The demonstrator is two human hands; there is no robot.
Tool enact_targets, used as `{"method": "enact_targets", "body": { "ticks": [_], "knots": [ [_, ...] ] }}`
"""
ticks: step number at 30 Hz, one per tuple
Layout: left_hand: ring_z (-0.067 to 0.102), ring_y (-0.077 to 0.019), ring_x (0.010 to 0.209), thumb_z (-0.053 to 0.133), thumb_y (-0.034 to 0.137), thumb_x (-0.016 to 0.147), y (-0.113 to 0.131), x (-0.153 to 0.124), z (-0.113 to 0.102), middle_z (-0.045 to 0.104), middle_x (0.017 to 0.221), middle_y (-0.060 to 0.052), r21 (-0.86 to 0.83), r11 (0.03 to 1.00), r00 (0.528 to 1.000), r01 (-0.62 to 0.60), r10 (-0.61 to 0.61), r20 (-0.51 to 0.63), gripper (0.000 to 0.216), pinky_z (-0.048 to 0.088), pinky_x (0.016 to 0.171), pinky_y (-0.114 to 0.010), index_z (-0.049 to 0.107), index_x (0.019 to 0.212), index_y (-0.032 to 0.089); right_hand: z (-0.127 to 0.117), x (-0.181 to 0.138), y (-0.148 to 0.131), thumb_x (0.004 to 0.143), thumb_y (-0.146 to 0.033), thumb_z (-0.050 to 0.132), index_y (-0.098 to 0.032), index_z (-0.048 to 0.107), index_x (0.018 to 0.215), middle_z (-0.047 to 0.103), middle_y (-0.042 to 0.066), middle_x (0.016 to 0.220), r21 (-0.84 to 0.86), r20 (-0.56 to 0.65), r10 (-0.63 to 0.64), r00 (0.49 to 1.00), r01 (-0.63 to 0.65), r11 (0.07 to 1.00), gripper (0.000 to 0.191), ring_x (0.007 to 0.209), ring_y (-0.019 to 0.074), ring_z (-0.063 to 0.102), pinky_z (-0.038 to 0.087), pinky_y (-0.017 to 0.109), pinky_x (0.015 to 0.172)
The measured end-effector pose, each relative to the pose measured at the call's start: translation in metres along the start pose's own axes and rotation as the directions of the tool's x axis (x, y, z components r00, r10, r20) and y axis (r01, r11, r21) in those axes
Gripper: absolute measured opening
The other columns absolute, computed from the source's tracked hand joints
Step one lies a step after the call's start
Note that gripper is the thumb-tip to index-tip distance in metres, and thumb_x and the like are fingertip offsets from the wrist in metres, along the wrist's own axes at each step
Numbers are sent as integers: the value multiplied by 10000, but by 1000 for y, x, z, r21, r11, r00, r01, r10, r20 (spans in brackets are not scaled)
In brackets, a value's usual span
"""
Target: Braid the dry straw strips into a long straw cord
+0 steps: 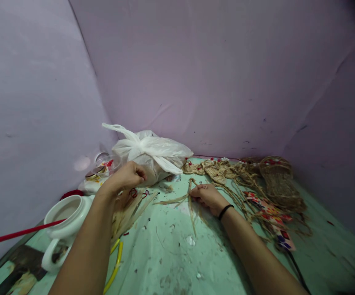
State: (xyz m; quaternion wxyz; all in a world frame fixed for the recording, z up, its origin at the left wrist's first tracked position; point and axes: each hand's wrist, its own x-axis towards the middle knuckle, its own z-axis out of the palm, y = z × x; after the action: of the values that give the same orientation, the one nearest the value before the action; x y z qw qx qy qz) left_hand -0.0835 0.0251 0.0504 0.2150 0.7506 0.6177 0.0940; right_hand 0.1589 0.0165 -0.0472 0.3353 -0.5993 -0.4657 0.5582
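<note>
My right hand (207, 196), a dark band on its wrist, pinches a small braid of dry plant fibre (191, 186) just above the green table. Loose ends of the strands spread left and down from the fingertips. My left hand (130, 176) is raised in front of the white plastic bag (152, 149), fingers curled closed; whatever they may hold cannot be made out. Below it lies a bundle of pale flat fibre strips (130, 215), partly hidden by my left forearm. Braided fibre pieces with red and white bits (217, 170) lie beyond my right hand.
At left stands a white ceramic pot (63, 213) with a red stick (23, 234) across it. A yellow loop (117, 262) lies near my left forearm. Right of my right arm are a fibre roll (277, 180), loose cords and a colourful printed strip (269, 215). Walls enclose the table.
</note>
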Motion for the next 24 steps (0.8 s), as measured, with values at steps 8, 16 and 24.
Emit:
{"method": "enact_targets", "body": {
  "ticks": [8, 16, 24],
  "knots": [
    [465, -112, 495, 539, 241, 500, -8, 11, 29, 554, 532, 6, 206, 973, 947, 104, -160, 278, 143, 316, 456, -200, 623, 576, 156, 0, 0, 0, 544, -136, 516, -137, 483, 451, 383, -55, 359, -4, 3, 6, 1000, -6, 1000, 99, 310, 27, 223, 114, 190, 334],
    [412, -93, 445, 467, 129, 475, 10, 18, 42, 462, 438, 21, 102, 994, 978, 29, -50, 203, 75, 279, 428, -195, 541, 475, 142, -1, -1, -3, 533, -112, 511, -127, 514, 466, 416, -45, 374, 28, 23, 13, 1000, -14, 1000, 68, 326, 31, 256, 128, 189, 338],
    [381, -67, 401, 487, 179, 530, 54, 20, 75, 443, 460, 39, -456, 888, 952, -49, 180, 248, 136, 290, 419, -187, 578, 617, 127, -1, -7, -6, 522, -76, 485, -124, 485, 432, 444, -41, 387, 78, 17, -24, 1000, 23, 997, 103, 338, 25, 272, 145, 189, 354]
  ]
}}
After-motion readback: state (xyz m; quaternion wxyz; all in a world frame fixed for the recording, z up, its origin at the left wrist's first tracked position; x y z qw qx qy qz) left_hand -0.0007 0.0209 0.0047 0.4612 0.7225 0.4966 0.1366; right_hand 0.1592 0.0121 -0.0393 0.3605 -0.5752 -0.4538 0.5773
